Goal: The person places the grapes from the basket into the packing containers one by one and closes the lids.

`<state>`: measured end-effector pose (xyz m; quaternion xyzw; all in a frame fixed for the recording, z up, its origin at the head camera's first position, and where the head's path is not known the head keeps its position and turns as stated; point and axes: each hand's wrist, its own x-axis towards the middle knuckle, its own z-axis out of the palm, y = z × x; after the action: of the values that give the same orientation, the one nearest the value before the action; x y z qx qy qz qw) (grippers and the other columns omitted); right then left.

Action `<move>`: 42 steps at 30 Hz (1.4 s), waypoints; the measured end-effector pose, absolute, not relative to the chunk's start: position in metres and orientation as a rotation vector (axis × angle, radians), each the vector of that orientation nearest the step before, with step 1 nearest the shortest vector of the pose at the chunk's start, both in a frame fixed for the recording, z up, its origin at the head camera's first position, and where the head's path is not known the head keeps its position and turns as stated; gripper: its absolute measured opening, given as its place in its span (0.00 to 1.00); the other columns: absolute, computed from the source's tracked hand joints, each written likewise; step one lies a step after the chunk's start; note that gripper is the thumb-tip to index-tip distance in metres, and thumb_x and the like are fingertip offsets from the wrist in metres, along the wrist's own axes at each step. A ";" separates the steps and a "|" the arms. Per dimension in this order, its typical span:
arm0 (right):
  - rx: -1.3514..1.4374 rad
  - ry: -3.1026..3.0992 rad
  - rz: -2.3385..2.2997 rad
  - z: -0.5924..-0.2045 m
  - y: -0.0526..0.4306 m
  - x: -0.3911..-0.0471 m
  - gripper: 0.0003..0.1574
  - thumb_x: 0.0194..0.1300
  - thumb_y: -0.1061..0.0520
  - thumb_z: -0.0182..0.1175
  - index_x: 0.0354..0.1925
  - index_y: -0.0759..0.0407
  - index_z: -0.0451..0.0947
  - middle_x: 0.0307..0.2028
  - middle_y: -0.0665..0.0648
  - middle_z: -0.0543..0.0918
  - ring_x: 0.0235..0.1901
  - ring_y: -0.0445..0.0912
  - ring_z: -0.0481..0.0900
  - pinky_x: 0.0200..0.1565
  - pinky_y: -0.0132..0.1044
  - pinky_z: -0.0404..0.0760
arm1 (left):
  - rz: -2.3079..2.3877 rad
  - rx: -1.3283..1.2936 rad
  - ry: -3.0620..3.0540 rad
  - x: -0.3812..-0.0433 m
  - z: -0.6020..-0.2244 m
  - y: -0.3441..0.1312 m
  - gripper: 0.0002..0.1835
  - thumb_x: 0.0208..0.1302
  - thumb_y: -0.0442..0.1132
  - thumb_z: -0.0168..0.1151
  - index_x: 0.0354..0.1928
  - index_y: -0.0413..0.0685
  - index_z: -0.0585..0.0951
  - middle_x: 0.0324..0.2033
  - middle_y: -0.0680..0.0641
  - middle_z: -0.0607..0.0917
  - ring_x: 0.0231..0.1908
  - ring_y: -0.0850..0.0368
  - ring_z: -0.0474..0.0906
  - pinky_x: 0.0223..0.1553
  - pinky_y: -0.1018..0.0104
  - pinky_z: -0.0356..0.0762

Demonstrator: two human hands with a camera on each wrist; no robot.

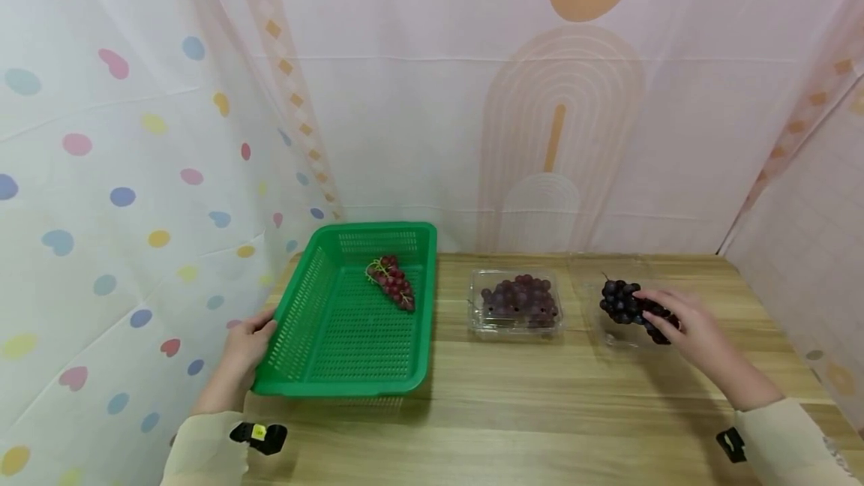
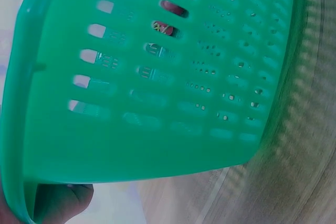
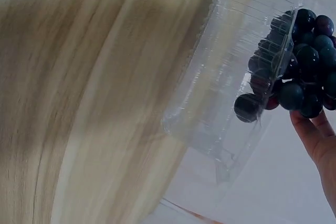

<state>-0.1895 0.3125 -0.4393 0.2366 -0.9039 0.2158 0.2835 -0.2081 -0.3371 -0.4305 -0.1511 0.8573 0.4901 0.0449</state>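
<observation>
Head view shows the black grapes (image 1: 619, 301) at the clear box (image 3: 210, 93) on the right of the desk (image 1: 513, 411). Their long axis goes aslant: the stem end points to the far left, the other end to the near right. The right hand (image 1: 698, 336) holds this bunch, with fingers narrow around it, and covers part of it. Right wrist view shows some grapes behind the clear wall and others past its rim; the picture edge cuts the bunch, and I cannot tell if it touches the bottom. The left hand (image 1: 241, 351) grips the rim of the green basket (image 1: 337, 388) at its left side; the rim hides some fingers. Inside, the red grapes (image 1: 394, 287) lie also aslant, seen only in pieces through the slots in left wrist view.
</observation>
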 end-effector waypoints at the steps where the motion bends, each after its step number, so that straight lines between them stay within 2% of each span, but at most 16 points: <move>1: 0.640 -2.427 0.569 -0.440 0.312 -0.189 0.27 0.48 0.71 0.68 0.49 0.60 0.80 0.43 0.59 0.83 0.42 0.51 0.76 0.45 0.38 0.70 | 1.497 -0.463 2.618 -0.208 -0.431 -0.337 0.28 0.76 0.46 0.35 0.73 0.43 0.54 0.64 0.30 0.62 0.39 0.55 0.73 0.36 0.65 0.75; 6: 0.684 -2.481 0.548 -0.446 0.312 -0.186 0.28 0.46 0.71 0.69 0.48 0.58 0.80 0.44 0.60 0.82 0.45 0.57 0.75 0.44 0.52 0.72 | 1.486 -0.437 2.633 -0.211 -0.433 -0.338 0.28 0.76 0.47 0.35 0.73 0.43 0.54 0.67 0.30 0.58 0.50 0.45 0.70 0.42 0.60 0.74; 9: 0.699 -2.511 0.557 -0.451 0.312 -0.185 0.28 0.47 0.71 0.69 0.48 0.58 0.80 0.45 0.61 0.81 0.46 0.59 0.74 0.44 0.57 0.72 | 1.474 -0.429 2.644 -0.211 -0.434 -0.339 0.28 0.76 0.47 0.35 0.73 0.43 0.53 0.68 0.30 0.56 0.54 0.42 0.68 0.43 0.60 0.73; 16: 0.741 -2.496 0.521 -0.457 0.314 -0.187 0.30 0.43 0.72 0.70 0.48 0.58 0.80 0.44 0.59 0.82 0.46 0.55 0.74 0.44 0.54 0.73 | 1.474 -0.439 2.642 -0.209 -0.432 -0.338 0.28 0.76 0.47 0.35 0.73 0.43 0.54 0.67 0.29 0.58 0.48 0.45 0.70 0.36 0.65 0.73; 21: 0.749 -2.544 0.503 -0.461 0.318 -0.187 0.33 0.42 0.73 0.70 0.50 0.61 0.78 0.45 0.62 0.82 0.45 0.58 0.76 0.44 0.55 0.73 | 1.476 -0.431 2.642 -0.210 -0.431 -0.339 0.29 0.76 0.47 0.35 0.73 0.42 0.54 0.67 0.28 0.58 0.47 0.45 0.71 0.36 0.65 0.74; 25: 0.678 -2.660 0.639 -0.462 0.321 -0.182 0.32 0.47 0.69 0.70 0.53 0.63 0.74 0.50 0.67 0.79 0.48 0.64 0.74 0.46 0.60 0.72 | 1.481 -0.430 2.643 -0.209 -0.432 -0.339 0.28 0.76 0.47 0.35 0.73 0.42 0.54 0.66 0.29 0.59 0.48 0.45 0.71 0.36 0.65 0.74; 30: 0.548 -2.708 0.899 -0.457 0.322 -0.179 0.28 0.57 0.60 0.67 0.54 0.65 0.72 0.53 0.70 0.74 0.51 0.66 0.69 0.45 0.65 0.70 | 1.483 -0.428 2.644 -0.209 -0.431 -0.338 0.28 0.76 0.47 0.35 0.73 0.42 0.54 0.66 0.29 0.60 0.46 0.46 0.72 0.36 0.65 0.74; 32: 0.528 -2.672 0.897 -0.456 0.321 -0.179 0.24 0.59 0.61 0.65 0.53 0.65 0.74 0.52 0.67 0.75 0.51 0.58 0.70 0.43 0.61 0.73 | 1.484 -0.428 2.645 -0.208 -0.431 -0.338 0.28 0.76 0.47 0.35 0.73 0.42 0.55 0.65 0.29 0.60 0.44 0.49 0.73 0.35 0.64 0.74; 34: 0.544 -2.627 0.818 -0.456 0.320 -0.180 0.21 0.58 0.64 0.65 0.51 0.63 0.76 0.50 0.65 0.76 0.49 0.51 0.71 0.40 0.52 0.76 | 1.485 -0.427 2.650 -0.208 -0.431 -0.337 0.28 0.76 0.46 0.35 0.72 0.41 0.55 0.65 0.29 0.61 0.42 0.52 0.73 0.35 0.65 0.74; 37: 0.583 -2.574 0.637 -0.460 0.317 -0.182 0.21 0.53 0.64 0.69 0.48 0.59 0.80 0.47 0.60 0.78 0.47 0.48 0.71 0.40 0.48 0.75 | 1.492 -0.427 2.657 -0.207 -0.431 -0.337 0.27 0.76 0.45 0.36 0.72 0.41 0.56 0.64 0.30 0.63 0.39 0.56 0.73 0.34 0.65 0.75; 40: 0.625 -2.546 0.536 -0.462 0.312 -0.183 0.24 0.48 0.64 0.72 0.47 0.58 0.81 0.46 0.60 0.79 0.46 0.57 0.72 0.44 0.53 0.71 | 1.488 -0.430 2.663 -0.207 -0.432 -0.337 0.27 0.76 0.45 0.36 0.72 0.41 0.56 0.64 0.29 0.63 0.39 0.56 0.73 0.34 0.65 0.74; 42: 0.633 -2.549 0.510 -0.463 0.309 -0.185 0.25 0.45 0.64 0.73 0.45 0.57 0.81 0.44 0.59 0.79 0.46 0.57 0.73 0.45 0.55 0.71 | 1.483 -0.431 2.665 -0.208 -0.432 -0.337 0.28 0.76 0.46 0.36 0.72 0.41 0.56 0.64 0.29 0.62 0.39 0.55 0.73 0.34 0.65 0.74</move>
<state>-0.1848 0.3088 -0.4632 0.2303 -0.9270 0.1854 0.2309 -0.2076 -0.3370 -0.4317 -0.1399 0.8649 0.4811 0.0307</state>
